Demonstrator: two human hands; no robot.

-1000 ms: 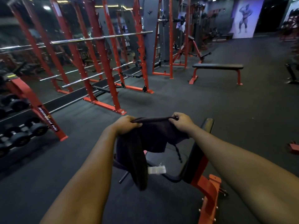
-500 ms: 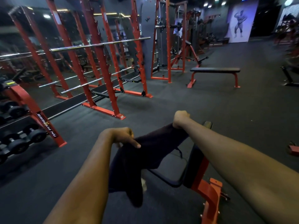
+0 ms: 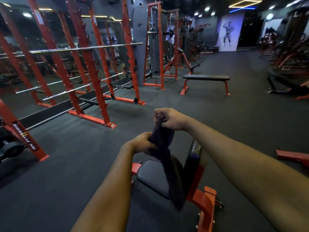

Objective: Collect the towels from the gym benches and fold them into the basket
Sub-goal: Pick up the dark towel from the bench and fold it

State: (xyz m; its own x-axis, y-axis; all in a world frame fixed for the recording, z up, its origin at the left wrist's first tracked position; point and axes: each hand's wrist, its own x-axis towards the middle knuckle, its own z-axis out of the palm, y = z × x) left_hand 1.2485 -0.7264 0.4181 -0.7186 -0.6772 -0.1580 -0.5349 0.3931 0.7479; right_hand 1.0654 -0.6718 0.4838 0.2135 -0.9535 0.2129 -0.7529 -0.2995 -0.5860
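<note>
Right hand (image 3: pixel 168 118) is pinching the dark towel (image 3: pixel 168 164) at its top and left hand (image 3: pixel 142 143) is gripping it just below. A moment ago they were holding it spread wide, so folding is likely starting. Towel is hanging over the near bench (image 3: pixel 150 174) on the dark floor (image 3: pixel 66 164), with red racks (image 3: pixel 90 64) standing left and no basket showing.

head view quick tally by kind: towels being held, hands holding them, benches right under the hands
towel: 1
hands: 2, left hand and right hand
bench under them: 1
total: 4
</note>
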